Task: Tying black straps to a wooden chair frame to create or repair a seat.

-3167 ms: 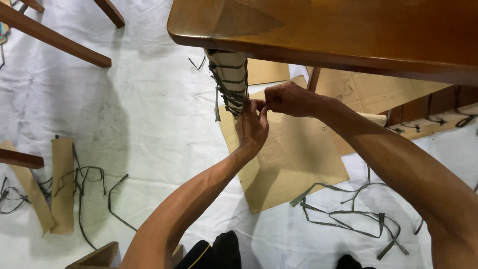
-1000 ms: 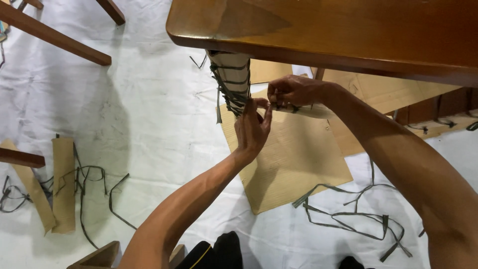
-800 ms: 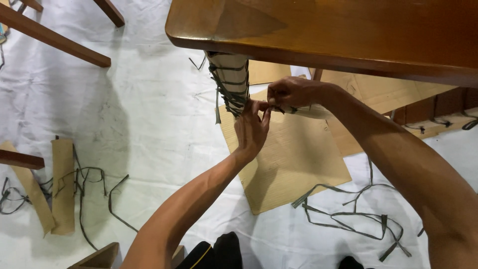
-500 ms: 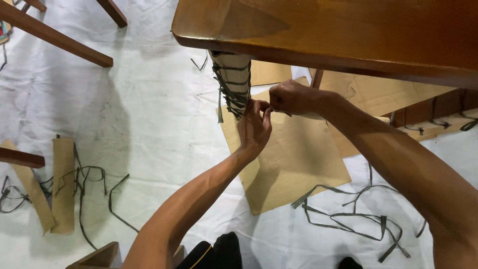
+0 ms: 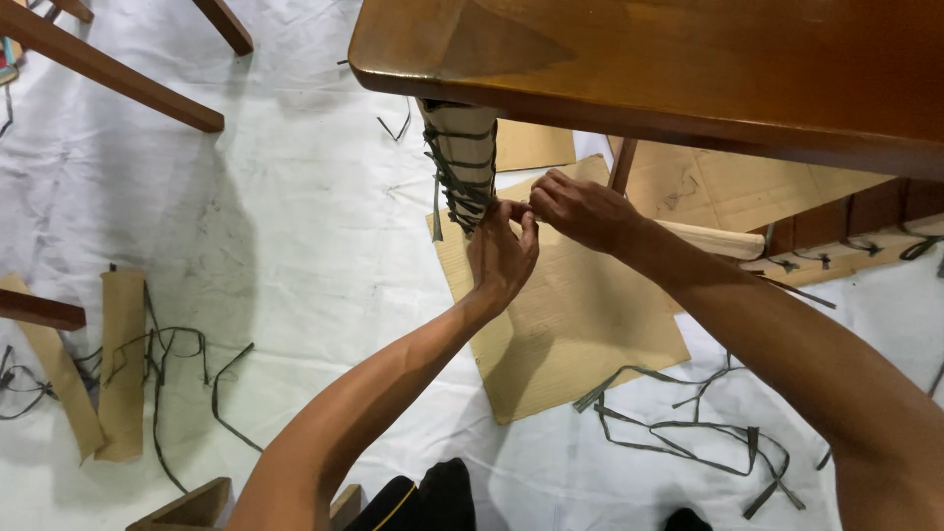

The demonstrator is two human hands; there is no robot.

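A brown wooden table top (image 5: 688, 59) fills the upper right. Its near leg (image 5: 460, 157) is wrapped in pale cardboard and bound with dark green strapping. My left hand (image 5: 501, 258) and my right hand (image 5: 575, 208) meet at the lower part of that leg, fingertips pinched on the strapping beside the wrap. Both forearms reach in from the bottom of the view. The strap end between the fingers is too small to make out.
Flat cardboard sheets (image 5: 580, 324) lie on the white floor covering under the table. Loose green straps (image 5: 688, 433) lie at the lower right and lower left (image 5: 167, 354), beside rolled cardboard pieces (image 5: 123, 364). Other wooden legs (image 5: 108, 74) cross the upper left.
Both hands stay at the wrapped leg throughout, with small finger shifts. The right hand rose slightly and then came back down next to the left. The view has shifted a little.
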